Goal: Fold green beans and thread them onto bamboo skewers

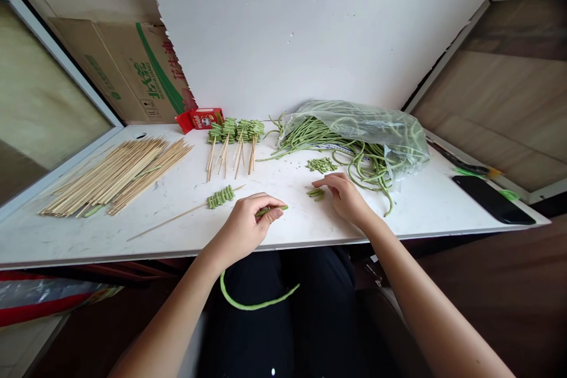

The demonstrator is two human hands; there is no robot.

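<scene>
My left hand [250, 221] is closed around a long green bean [259, 307]. One end of the bean sticks out past the thumb, and the rest hangs in a curve below the table edge. My right hand [343, 195] hovers low with its fingers stretched out over a few short bean pieces [316, 194] on the white table. Just behind them lies a larger pile of cut bean pieces [322, 165]. Left of my left hand, a wooden skewer [177, 215] carries a row of threaded bean pieces [220, 196].
Loose skewers [110, 177] lie at the left. Several finished bean skewers [234, 132] rest beside a red box [201, 119] at the back. A clear plastic bag [367, 121] of long beans sits back right. A black phone [492, 199] lies near the right edge.
</scene>
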